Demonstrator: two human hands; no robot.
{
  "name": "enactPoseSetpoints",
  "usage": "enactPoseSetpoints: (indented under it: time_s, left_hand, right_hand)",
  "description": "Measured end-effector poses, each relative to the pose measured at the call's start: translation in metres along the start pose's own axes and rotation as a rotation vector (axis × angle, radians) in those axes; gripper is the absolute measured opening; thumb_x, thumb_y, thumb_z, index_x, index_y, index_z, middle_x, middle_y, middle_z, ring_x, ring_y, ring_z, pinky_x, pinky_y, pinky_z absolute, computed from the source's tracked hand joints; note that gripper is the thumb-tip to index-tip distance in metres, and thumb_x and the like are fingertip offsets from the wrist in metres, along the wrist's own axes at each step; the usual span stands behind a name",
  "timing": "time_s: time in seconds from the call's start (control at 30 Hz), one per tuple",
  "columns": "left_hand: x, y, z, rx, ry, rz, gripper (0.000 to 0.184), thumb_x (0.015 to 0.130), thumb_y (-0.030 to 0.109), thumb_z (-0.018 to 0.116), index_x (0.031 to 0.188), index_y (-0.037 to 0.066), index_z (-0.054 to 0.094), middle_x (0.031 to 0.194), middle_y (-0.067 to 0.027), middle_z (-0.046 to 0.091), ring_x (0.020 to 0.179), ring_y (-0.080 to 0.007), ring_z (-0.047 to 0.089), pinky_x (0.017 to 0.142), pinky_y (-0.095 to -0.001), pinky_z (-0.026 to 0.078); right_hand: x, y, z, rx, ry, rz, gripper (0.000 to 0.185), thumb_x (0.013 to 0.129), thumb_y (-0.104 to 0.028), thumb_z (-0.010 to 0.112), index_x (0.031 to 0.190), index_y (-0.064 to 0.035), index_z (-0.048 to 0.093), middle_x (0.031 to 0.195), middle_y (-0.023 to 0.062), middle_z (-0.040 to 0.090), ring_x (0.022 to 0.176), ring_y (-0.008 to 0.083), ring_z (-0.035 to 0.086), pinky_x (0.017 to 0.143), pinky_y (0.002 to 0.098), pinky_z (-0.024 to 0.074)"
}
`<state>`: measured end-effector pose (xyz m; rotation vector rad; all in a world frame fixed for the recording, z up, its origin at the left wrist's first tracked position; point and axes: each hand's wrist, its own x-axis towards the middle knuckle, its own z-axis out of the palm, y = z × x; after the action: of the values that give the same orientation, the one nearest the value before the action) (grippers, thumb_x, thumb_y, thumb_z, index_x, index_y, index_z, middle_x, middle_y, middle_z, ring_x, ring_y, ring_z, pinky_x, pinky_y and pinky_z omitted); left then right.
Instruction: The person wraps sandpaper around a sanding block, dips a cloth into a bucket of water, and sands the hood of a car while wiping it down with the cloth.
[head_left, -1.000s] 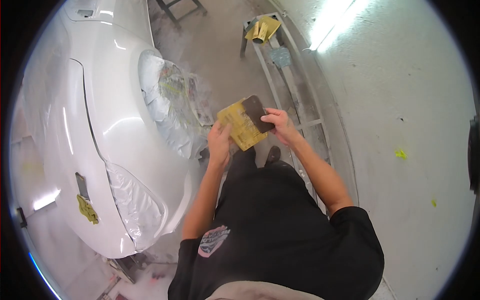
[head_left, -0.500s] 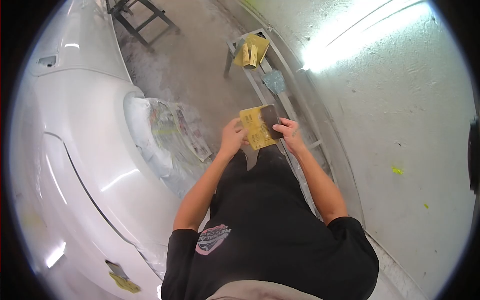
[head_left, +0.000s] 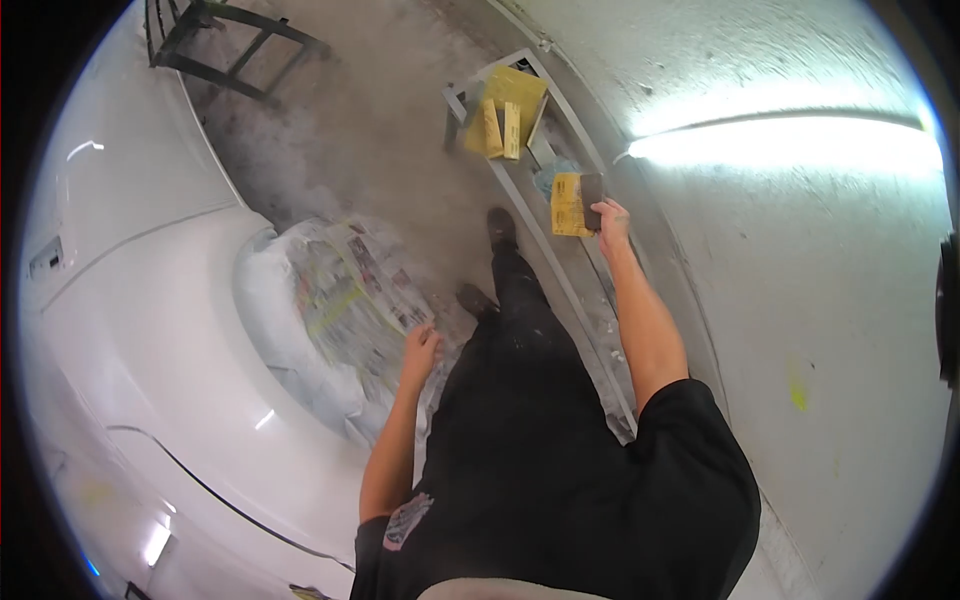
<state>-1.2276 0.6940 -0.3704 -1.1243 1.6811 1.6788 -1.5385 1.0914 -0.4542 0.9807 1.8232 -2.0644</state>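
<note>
My right hand (head_left: 614, 224) grips a sheet of sandpaper (head_left: 570, 205) by its dark edge. Printed yellow backing covers most of the sheet, and a dark grey strip shows beside my fingers. It is held above the metal frame, over a crumpled bluish plastic piece (head_left: 549, 177) that it partly covers. Lower and to the left hangs my left hand (head_left: 422, 350), its fingers loosely curled together with nothing visible in them. Behind that hand is the wheel opening's plastic and newspaper masking (head_left: 345, 290); whether they touch I cannot tell.
A whitish car body (head_left: 190, 330) fills the left side. The long metal frame (head_left: 535, 215) runs along the wall (head_left: 800, 300), with more yellow sandpaper (head_left: 515, 95) at its far end. A dark metal stand (head_left: 240, 50) is at the upper left. A tube light glows on the wall.
My left hand has let go of the sandpaper and dropped down and left. My right hand has carried the sheet forward and right, over the frame. The view has shifted, showing my shoes.
</note>
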Motion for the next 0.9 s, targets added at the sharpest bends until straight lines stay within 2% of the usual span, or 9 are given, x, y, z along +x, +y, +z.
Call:
enactPoseSetpoints:
  time_s: [0.2,0.3,0.4,0.5,0.57,0.63,0.73,0.83,0.9]
  left_hand:
    - [0.022,0.016,-0.037,0.004,0.194,-0.221,0.043,0.097,0.016,0.063,0.136,-0.001,0.059,0.101,-0.0116,0.072,0.073,-0.0157,0.066,0.060,-0.0271,0.052]
    - [0.049,0.032,-0.039,-0.069,0.209,-0.182,0.041,0.096,0.014,0.063,0.134,0.000,0.061,0.096,-0.0104,0.071,0.070,-0.0147,0.065,0.058,-0.0261,0.051]
    - [0.066,0.080,-0.019,-0.066,0.200,-0.147,0.041,0.097,0.013,0.064,0.135,0.001,0.061,0.095,-0.0093,0.070,0.071,-0.0144,0.065,0.059,-0.0265,0.052]
    - [0.085,0.123,0.008,-0.069,0.148,-0.054,0.040,0.097,0.013,0.066,0.135,0.002,0.062,0.096,-0.0079,0.070,0.073,-0.0142,0.066,0.061,-0.0269,0.052]
    - [0.095,0.137,0.024,-0.049,0.114,0.007,0.039,0.097,0.014,0.067,0.135,0.003,0.063,0.097,-0.0074,0.070,0.076,-0.0143,0.066,0.062,-0.0273,0.053]
    - [0.100,0.148,0.035,0.012,0.110,0.051,0.039,0.098,0.015,0.069,0.134,0.003,0.064,0.098,-0.0074,0.071,0.078,-0.0146,0.067,0.063,-0.0279,0.054]
    - [0.095,0.149,0.041,-0.016,0.086,0.049,0.038,0.098,0.016,0.068,0.134,0.003,0.065,0.100,-0.0089,0.072,0.078,-0.0151,0.067,0.065,-0.0284,0.054]
    - [0.086,0.132,0.029,0.024,0.082,0.028,0.039,0.099,0.017,0.067,0.135,0.003,0.063,0.103,-0.0099,0.072,0.079,-0.0155,0.067,0.066,-0.0292,0.055]
    - [0.075,0.123,0.022,-0.003,0.127,-0.027,0.041,0.099,0.018,0.067,0.136,0.003,0.062,0.103,-0.0097,0.072,0.079,-0.0152,0.067,0.066,-0.0291,0.055]
  right_hand:
    - [0.074,0.031,0.018,0.003,0.055,0.149,0.028,0.084,-0.007,0.067,0.109,0.0049,0.069,0.109,0.0121,0.071,0.096,0.0257,0.067,0.082,0.0402,0.0525]
    - [0.104,0.070,0.018,-0.290,0.288,0.058,0.029,0.085,-0.008,0.066,0.110,0.0071,0.068,0.107,0.0143,0.073,0.095,0.0275,0.068,0.082,0.0407,0.0534]
    - [0.084,0.017,0.021,-1.088,0.052,-0.158,0.029,0.087,-0.009,0.065,0.112,0.0064,0.068,0.103,0.0189,0.073,0.091,0.0285,0.069,0.081,0.0396,0.0538]
    - [0.077,0.006,0.055,-0.823,0.018,-0.517,0.030,0.088,-0.012,0.066,0.114,0.0032,0.070,0.098,0.0226,0.072,0.086,0.0349,0.071,0.080,0.0412,0.0548]
    - [0.071,-0.010,0.099,-0.736,-0.102,-0.469,0.032,0.090,-0.017,0.067,0.116,0.0017,0.070,0.105,0.0265,0.071,0.097,0.0421,0.069,0.086,0.0433,0.0545]
    - [0.068,-0.029,0.141,-0.745,-0.284,-0.721,0.038,0.090,-0.023,0.069,0.122,-0.0014,0.070,0.114,0.0296,0.068,0.110,0.0438,0.065,0.096,0.0472,0.0521]
    - [0.069,-0.050,0.195,-0.810,-0.440,-0.543,0.041,0.088,-0.026,0.069,0.123,-0.0030,0.072,0.121,0.0309,0.066,0.120,0.0437,0.061,0.103,0.0489,0.0483]
    - [0.101,-0.034,0.221,-0.971,-0.501,-0.368,0.041,0.085,-0.028,0.069,0.118,-0.0058,0.076,0.126,0.0301,0.065,0.121,0.0422,0.061,0.104,0.0479,0.0482]
    - [0.108,-0.035,0.225,-0.953,-0.469,-0.228,0.038,0.083,-0.027,0.068,0.114,-0.0073,0.078,0.117,0.0274,0.069,0.112,0.0386,0.066,0.096,0.0449,0.0517]
